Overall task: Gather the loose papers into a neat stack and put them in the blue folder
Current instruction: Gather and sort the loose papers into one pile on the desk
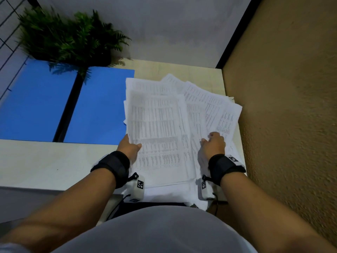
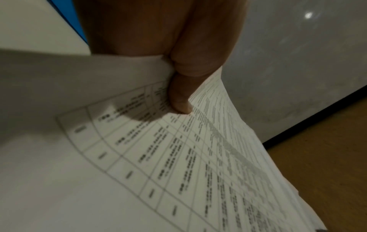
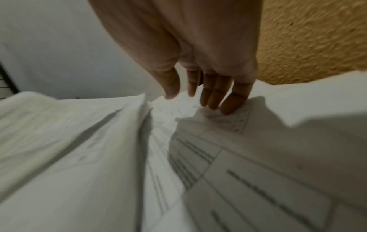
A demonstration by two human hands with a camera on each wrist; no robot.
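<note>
Loose printed papers [image 1: 164,114] lie fanned out and overlapping on the pale table, right of the open blue folder [image 1: 96,105]. My left hand [image 1: 130,146] grips the left edge of a bundle of sheets, thumb [image 2: 179,100] on top of the printed page [image 2: 178,164] and fingers hidden beneath. My right hand [image 1: 213,143] rests flat on the right-hand sheets, its fingers [image 3: 218,95] straight and touching a printed page [image 3: 238,164]. The sheets beside it bulge upward [image 3: 79,133].
A potted fern [image 1: 73,37] stands at the back left, overlapping the folder's far edge. A textured tan wall [image 1: 291,106] runs close along the table's right side, a grey wall [image 1: 173,24] stands behind. Bare table surface [image 1: 45,161] lies front left.
</note>
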